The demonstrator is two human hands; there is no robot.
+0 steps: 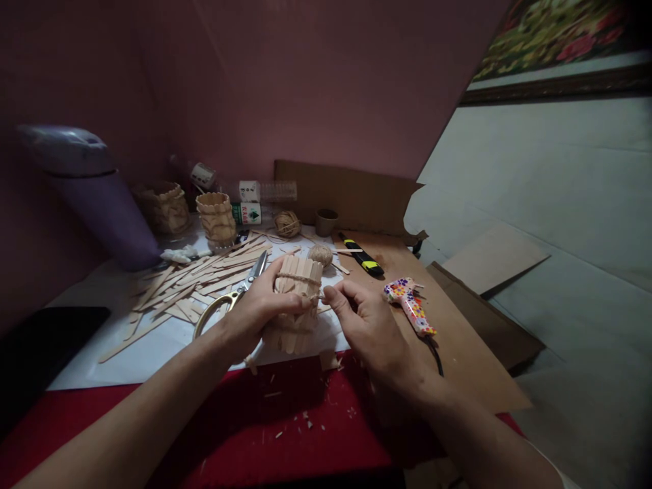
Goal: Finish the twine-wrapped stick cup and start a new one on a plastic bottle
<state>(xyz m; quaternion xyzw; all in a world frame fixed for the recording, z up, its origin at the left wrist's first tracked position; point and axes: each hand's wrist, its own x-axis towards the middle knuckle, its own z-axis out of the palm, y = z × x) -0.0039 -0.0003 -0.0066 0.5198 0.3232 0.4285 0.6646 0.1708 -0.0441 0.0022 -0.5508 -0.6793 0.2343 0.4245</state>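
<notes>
My left hand is wrapped round a small cup built of popsicle sticks, held tilted over the white sheet. Thin jute twine runs round the upper part of the cup. My right hand is closed in a pinch on the end of that twine at the cup's right side. A ball of twine lies just behind the cup.
Gold-handled scissors and several loose sticks lie to the left. Two finished stick cups stand at the back beside a purple appliance. A dotted glue gun and a black-yellow cutter rest on cardboard to the right.
</notes>
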